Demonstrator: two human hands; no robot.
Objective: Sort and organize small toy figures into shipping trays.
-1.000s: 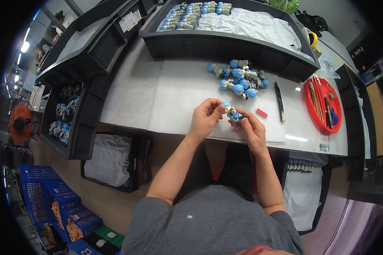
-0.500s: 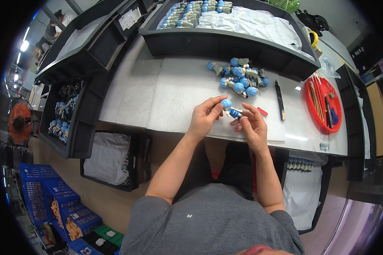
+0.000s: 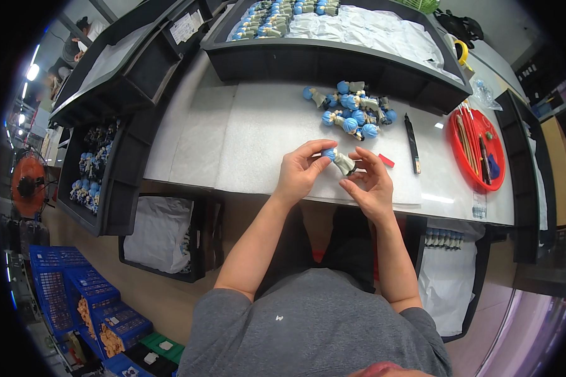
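Observation:
Over the near part of the white foam sheet (image 3: 258, 144), I hold a small figurine (image 3: 343, 163) with blue hair and a pale grey-green coat. My left hand (image 3: 300, 171) pinches it by the head between thumb and fingers. Tilted, its lower end points toward my right hand (image 3: 372, 185), whose thumb and fingers curve apart around that end; whether a fingertip touches it is hard to see. Farther back on the sheet lies a loose heap of similar figurines (image 3: 352, 116). A small red strip (image 3: 386, 161) lies just beyond my right hand.
A black-handled craft knife (image 3: 412, 143) lies to the right, beside a red basket (image 3: 502, 169) of brushes and pens. Behind the heap stands a black tray (image 3: 333, 66) with rows of figurines on white wrapping. More black trays (image 3: 122, 182) flank the table at left.
The figurine has been turned: its striped blue-and-white side showed before, its grey-green coat now. My right fingers have loosened and spread from around its lower end.

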